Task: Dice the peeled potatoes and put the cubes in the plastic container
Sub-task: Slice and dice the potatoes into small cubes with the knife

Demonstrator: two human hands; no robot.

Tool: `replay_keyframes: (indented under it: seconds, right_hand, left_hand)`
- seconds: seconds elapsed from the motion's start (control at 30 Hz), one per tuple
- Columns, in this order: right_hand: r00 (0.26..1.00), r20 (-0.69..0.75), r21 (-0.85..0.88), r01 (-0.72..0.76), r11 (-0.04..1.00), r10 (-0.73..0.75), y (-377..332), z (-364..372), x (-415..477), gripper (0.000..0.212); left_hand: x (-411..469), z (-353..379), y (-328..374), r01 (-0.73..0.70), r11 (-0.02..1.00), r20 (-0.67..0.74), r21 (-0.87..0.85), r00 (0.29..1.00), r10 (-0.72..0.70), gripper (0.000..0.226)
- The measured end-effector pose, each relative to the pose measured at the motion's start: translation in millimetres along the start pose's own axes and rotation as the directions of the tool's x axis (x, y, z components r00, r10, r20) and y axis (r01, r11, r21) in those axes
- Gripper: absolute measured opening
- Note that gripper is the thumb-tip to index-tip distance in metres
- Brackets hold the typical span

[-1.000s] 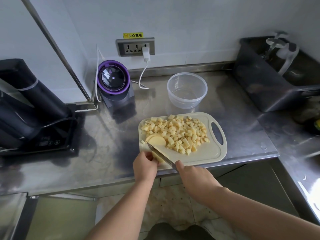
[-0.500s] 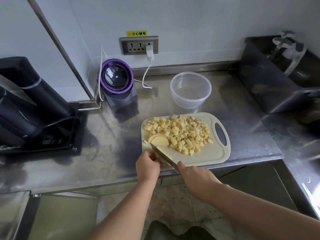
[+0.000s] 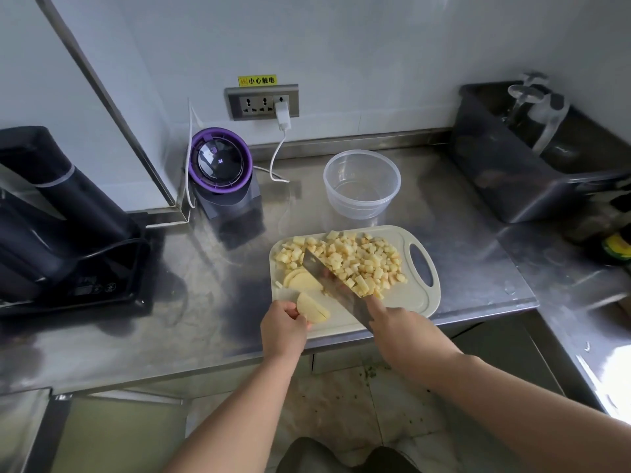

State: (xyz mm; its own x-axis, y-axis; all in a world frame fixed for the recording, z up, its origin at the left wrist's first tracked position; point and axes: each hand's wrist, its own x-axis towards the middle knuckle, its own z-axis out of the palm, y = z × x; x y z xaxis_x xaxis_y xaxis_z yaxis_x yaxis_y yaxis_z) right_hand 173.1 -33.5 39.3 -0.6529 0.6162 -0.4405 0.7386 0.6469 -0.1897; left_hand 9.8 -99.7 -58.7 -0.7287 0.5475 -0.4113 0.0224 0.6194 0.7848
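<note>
Head view: knife [image 3: 336,288] gripped in right hand [image 3: 403,331], blade laid flat, long axis running from near right to far left, tip among potato cubes [image 3: 355,261] on cutting board [image 3: 415,302]. Left hand [image 3: 281,327] pinching potato piece [image 3: 312,308] at near-left board edge, slices [image 3: 302,279] just beyond. Plastic container [image 3: 362,182] behind board.

The potato cubes [image 3: 355,264] and the potato piece [image 3: 312,308] are pale yellow on a cream cutting board [image 3: 415,300], which lies on a dull grey steel worktop [image 3: 205,302]. The plastic container [image 3: 362,184] is clear, the knife blade [image 3: 327,278] is dark grey metal, and the blender [image 3: 222,172] has a purple rim around a black lid. The warning label [image 3: 257,80] above the grey socket strip [image 3: 262,103] is yellow with black characters, and the charger plug [image 3: 283,115] and its cable are white.
</note>
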Motion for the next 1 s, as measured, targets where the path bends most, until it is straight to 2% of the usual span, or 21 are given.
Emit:
replay_keyframes:
  seconds: [0.07, 0.1, 0.13, 0.17, 0.23, 0.3, 0.37, 0.43, 0.53, 0.63, 0.73, 0.8, 0.9, 1.0]
  right_hand:
    - [0.998, -0.063, 0.008, -0.021, 1.0, 0.022, 6.9, -5.1, 0.0, 0.025]
    - [0.996, -0.085, 0.016, -0.032, 0.999, 0.034, 10.1, -6.7, -0.5, 0.026]
    - [0.994, -0.097, 0.022, -0.04, 0.999, 0.042, 12.7, -7.6, -1.2, 0.027]
    - [0.994, -0.102, 0.028, -0.046, 0.999, 0.049, 14.9, -7.9, -2.1, 0.028]
    - [0.992, -0.106, 0.038, -0.062, 0.997, 0.066, 17.7, -8.7, -2.9, 0.029]
    - [0.991, -0.105, 0.042, -0.078, 0.996, 0.082, 20.1, -9.7, -2.5, 0.029]
    - [0.992, -0.093, 0.041, -0.086, 0.995, 0.09, 21.4, -9.3, -1.2, 0.028]
    - [0.995, -0.052, 0.035, -0.088, 0.996, 0.09, 21.7, -8.6, 0.1, 0.026]
    - [0.995, -0.015, 0.028, -0.095, 0.995, 0.095, 24.3, -7.4, 2.6, 0.026]
    - [0.995, 0.001, 0.022, -0.104, 0.994, 0.104, 26.8, -4.6, 4.8, 0.027]
    - [0.995, 0.014, 0.001, -0.094, 0.996, 0.094, 27.2, -0.1, 5.9, 0.026]
    - [0.995, 0.027, -0.006, -0.093, 0.996, 0.093, 25.8, 1.9, 5.9, 0.025]
    - [0.997, 0.035, -0.027, -0.073, 0.997, 0.074, 21.9, 6.3, 4.5, 0.028]
    - [0.995, 0.082, -0.03, -0.062, 0.998, 0.064, 17.0, 10.1, 0.8, 0.034]
  left_hand:
    - [4.3, -4.7, -2.2, -0.061, 0.996, 0.022, 0.069, 0.998, 0.059, 0.018]
    - [5.3, -9.8, -1.2, -0.146, 0.973, 0.041, 0.181, 0.989, 0.141, 0.022]
    - [6.0, -16.8, 1.8, -0.266, 0.902, 0.099, 0.34, 0.964, 0.247, 0.027]
    - [6.9, -24.5, 5.9, -0.406, 0.778, 0.202, 0.479, 0.914, 0.353, 0.033]
    - [11.9, -36.1, 16.2, -0.657, 0.423, 0.472, 0.624, 0.748, 0.466, 0.044]
    - [18.9, -40.6, 26.5, -0.776, 0.126, 0.68, 0.618, 0.608, 0.41, 0.049]
    - [26.1, -39.9, 35.7, -0.803, -0.058, 0.766, 0.593, 0.54, 0.348, 0.048]
    - [30.3, -36.1, 44.2, -0.799, -0.16, 0.795, 0.579, 0.51, 0.329, 0.046]
    - [33.4, -30.8, 52.6, -0.795, -0.239, 0.822, 0.558, 0.49, 0.29, 0.042]
    - [34.7, -29.4, 57.3, -0.797, -0.255, 0.832, 0.548, 0.489, 0.261, 0.041]
    - [32.2, -27.2, 54.9, -0.773, -0.184, 0.787, 0.607, 0.553, 0.273, 0.046]
    - [25.3, -21.8, 47.8, -0.726, -0.049, 0.701, 0.686, 0.641, 0.312, 0.047]
    - [11.3, -10.8, 34.2, -0.607, 0.218, 0.512, 0.764, 0.776, 0.368, 0.046]
    - [1.2, -2.4, 22.2, -0.511, 0.407, 0.364, 0.757, 0.847, 0.387, 0.047]
